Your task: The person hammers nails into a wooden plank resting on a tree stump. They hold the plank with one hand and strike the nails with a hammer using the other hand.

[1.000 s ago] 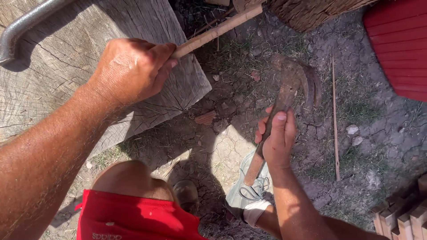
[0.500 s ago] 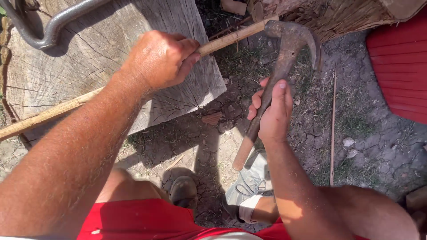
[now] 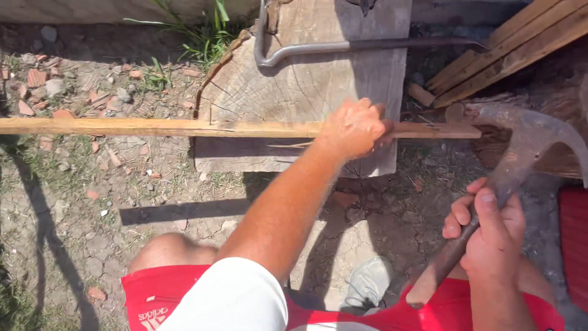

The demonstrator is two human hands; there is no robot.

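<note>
Gripping wooden slat (image 3: 184, 127) in left hand (image 3: 352, 127), hammer (image 3: 508, 165) in right hand (image 3: 490, 236)

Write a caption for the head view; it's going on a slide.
Left hand grips a wooden stick across a wood block; right hand holds a claw hammer.

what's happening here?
A person's left hand grips a long wooden stick lying flat across a wood block. The right hand holds a rusty claw hammer raised, head just past the stick's right end. A metal crowbar lies on the block.
</note>
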